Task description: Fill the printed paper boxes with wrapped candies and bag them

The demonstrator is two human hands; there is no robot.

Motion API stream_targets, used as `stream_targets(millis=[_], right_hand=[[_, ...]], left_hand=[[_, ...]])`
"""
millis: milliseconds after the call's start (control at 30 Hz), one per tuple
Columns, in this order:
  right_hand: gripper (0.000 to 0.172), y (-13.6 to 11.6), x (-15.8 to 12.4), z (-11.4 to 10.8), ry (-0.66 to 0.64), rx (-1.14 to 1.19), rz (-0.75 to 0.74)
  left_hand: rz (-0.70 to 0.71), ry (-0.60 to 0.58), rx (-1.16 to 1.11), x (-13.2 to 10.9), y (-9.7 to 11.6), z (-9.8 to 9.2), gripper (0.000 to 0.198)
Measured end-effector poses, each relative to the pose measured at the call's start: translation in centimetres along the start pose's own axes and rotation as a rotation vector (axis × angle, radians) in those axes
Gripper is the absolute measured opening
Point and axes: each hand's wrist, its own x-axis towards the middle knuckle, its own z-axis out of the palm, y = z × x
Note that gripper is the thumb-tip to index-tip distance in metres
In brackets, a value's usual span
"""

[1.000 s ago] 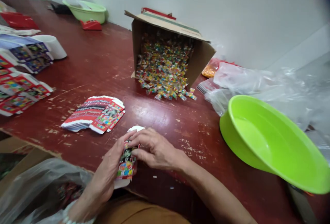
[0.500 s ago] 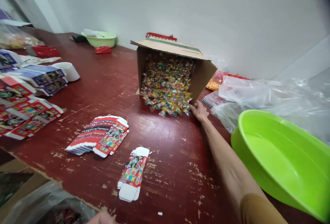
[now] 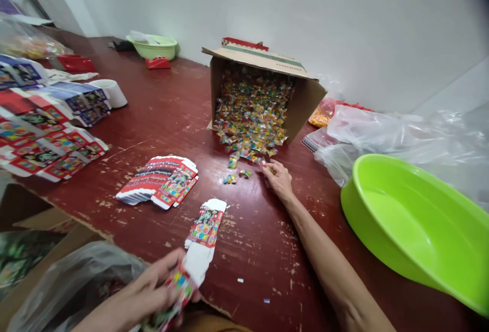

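At the lower edge, my left hand (image 3: 153, 291) is closed around a small red printed candy box (image 3: 181, 283). Beside it on the table lie flat red cartons (image 3: 206, 225) with white flaps. My right hand (image 3: 278, 178) has its fingertips closed on a clear candy packet (image 3: 263, 163) at the front of the candy pile. Many small wrapped candies (image 3: 252, 113) spill from a cardboard box (image 3: 305, 103) lying on its side. A few loose packets (image 3: 230, 178) lie in front of the pile, left of my right hand.
A fanned stack of flat red cartons (image 3: 156, 182) lies left of centre. Bundled cartons (image 3: 46, 138) and a white roll (image 3: 110, 92) sit farther left. A green basin (image 3: 405, 225) and clear plastic sheeting (image 3: 382, 131) occupy the right. A plastic bag (image 3: 87, 276) hangs below the table edge.
My right hand has moved toward me and left from the box's corner, and several candy packets now lie nearer me. My left hand has come up into view with the red candy box.
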Motion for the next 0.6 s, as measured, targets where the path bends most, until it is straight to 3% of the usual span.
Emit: stream_targets(millis=[67,167,233,267,333,400,500,600], right_hand=[[0.028,-1.1,-0.3,-0.8,0.033,0.031,0.001],[0.028,-3.3,-2.1,-2.5,0.028,0.190,-0.121],[0.027,-5.2,-4.3,-3.3,-0.125,0.366,-0.219],[0.027,-6.1,-5.6,-3.6,-0.270,0.485,-0.245],[0.025,-7.8,-8.1,-4.0,-0.516,0.664,-0.250],[0.020,-9.0,-10.1,-4.1,-0.668,0.747,-0.256],[0.014,-10.2,-11.8,-3.9,-0.784,0.679,-0.323],[0.016,-11.0,-12.4,-3.5,-0.748,0.637,-0.340]], left_hand=[[0.135,-0.027,0.002,0.8,1.4,2.0,0.031],[0.261,0.027,-0.007,1.8,3.1,4.3,0.028],[0.291,0.052,-0.002,2.1,3.6,5.1,0.026],[0.306,0.042,0.009,2.2,3.8,5.4,0.025],[0.341,0.000,0.069,2.1,4.0,5.8,0.025],[0.371,-0.014,0.181,2.0,4.1,6.1,0.023],[0.420,0.062,0.417,2.0,4.2,6.3,0.017],[0.507,0.166,0.558,2.1,4.0,6.3,0.021]])
